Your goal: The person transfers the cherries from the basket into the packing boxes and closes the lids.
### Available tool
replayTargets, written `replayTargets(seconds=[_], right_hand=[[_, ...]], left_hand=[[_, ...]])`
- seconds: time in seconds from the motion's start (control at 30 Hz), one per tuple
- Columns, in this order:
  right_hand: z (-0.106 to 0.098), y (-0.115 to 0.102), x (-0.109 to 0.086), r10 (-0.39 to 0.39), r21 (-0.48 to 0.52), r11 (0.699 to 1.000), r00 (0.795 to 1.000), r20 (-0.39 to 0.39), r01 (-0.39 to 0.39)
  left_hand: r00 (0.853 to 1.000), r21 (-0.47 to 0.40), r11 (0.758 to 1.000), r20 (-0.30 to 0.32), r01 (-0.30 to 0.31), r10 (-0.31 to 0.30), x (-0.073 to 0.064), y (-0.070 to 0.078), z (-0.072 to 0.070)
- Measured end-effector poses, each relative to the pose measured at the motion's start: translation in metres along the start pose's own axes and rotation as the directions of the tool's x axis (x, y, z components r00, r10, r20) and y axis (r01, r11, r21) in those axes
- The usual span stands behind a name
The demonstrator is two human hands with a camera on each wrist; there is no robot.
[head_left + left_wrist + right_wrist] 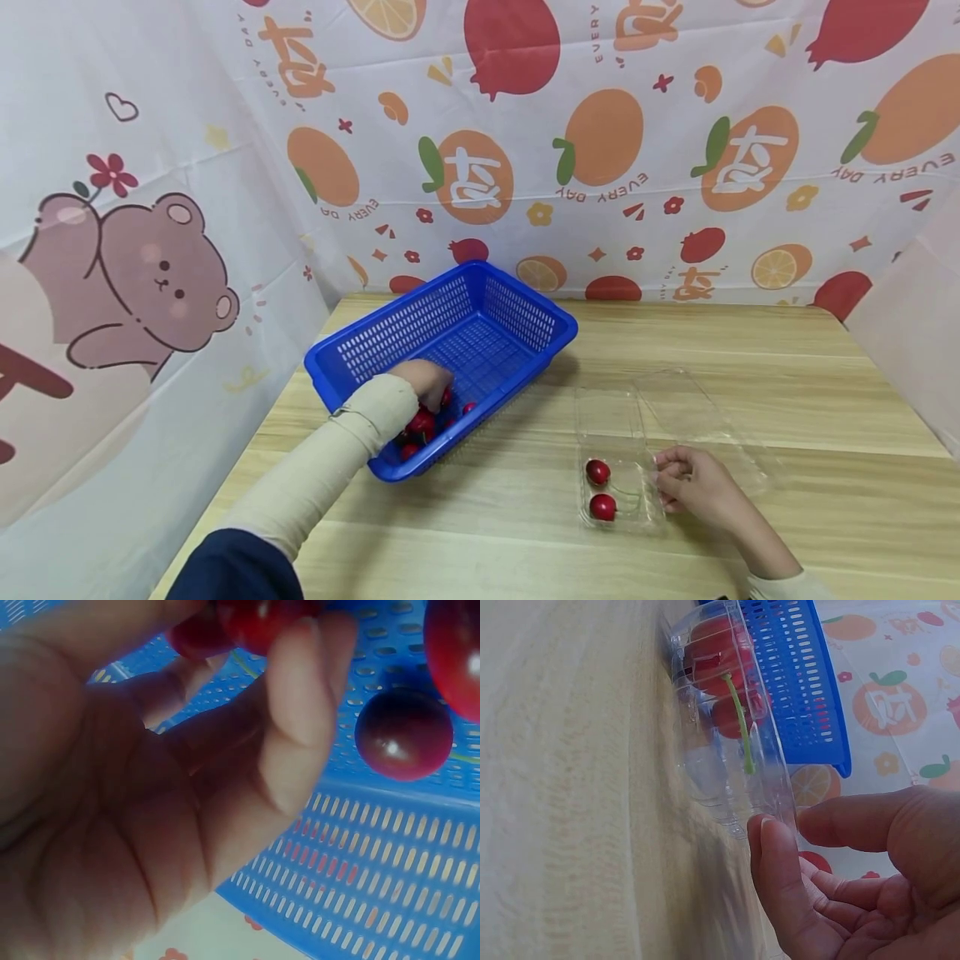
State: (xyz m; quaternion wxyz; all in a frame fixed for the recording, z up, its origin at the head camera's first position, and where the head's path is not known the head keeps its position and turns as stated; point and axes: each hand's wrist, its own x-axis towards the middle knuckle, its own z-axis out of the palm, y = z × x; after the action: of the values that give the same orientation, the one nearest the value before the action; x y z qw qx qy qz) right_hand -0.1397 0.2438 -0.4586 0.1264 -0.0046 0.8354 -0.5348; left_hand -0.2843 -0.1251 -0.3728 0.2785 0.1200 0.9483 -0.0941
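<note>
My left hand (426, 382) reaches down into the blue plastic basket (441, 315), at its near left end. In the left wrist view its thumb and curled fingers hold a red cherry (262, 622) at the top of the picture. Another dark cherry (403, 735) lies on the basket floor beside the fingertips. More cherries (422, 421) are heaped under the hand, partly hidden by the wrist. With thumb and fingers, my right hand (693, 483) pinches the edge of a clear plastic box (705, 776). Two cherries (602, 507) with green stems lie in its near part.
A clear plastic lid (693, 408) lies open to the right of the box on the wooden table (510, 550). Behind the table hangs a fruit-printed cloth (540, 167). A bear-printed cloth (157, 283) closes off the left side.
</note>
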Motion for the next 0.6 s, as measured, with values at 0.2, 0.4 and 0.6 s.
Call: replayTargets(seconds=[0.2, 0.4, 0.6], right_hand=[[0.0003, -0.0013, 0.0001, 0.001, -0.013, 1.0, 1.0, -0.003, -0.001], [0.0006, 0.0001, 0.0003, 0.005, -0.024, 1.0, 1.0, -0.009, -0.005], [0.0014, 0.002, 0.0003, -0.008, -0.001, 1.0, 1.0, 0.021, 0.008]], left_hand=[[1.0, -0.011, 1.0, -0.03, -0.008, 0.008, 0.0001, -0.0012, 0.0006], [0.999, -0.021, 1.0, -0.047, -0.022, 0.021, 0.0004, 0.0005, -0.0012], [0.994, -0.115, 0.989, -0.064, -0.093, 0.086, 0.0017, -0.0054, -0.0049]])
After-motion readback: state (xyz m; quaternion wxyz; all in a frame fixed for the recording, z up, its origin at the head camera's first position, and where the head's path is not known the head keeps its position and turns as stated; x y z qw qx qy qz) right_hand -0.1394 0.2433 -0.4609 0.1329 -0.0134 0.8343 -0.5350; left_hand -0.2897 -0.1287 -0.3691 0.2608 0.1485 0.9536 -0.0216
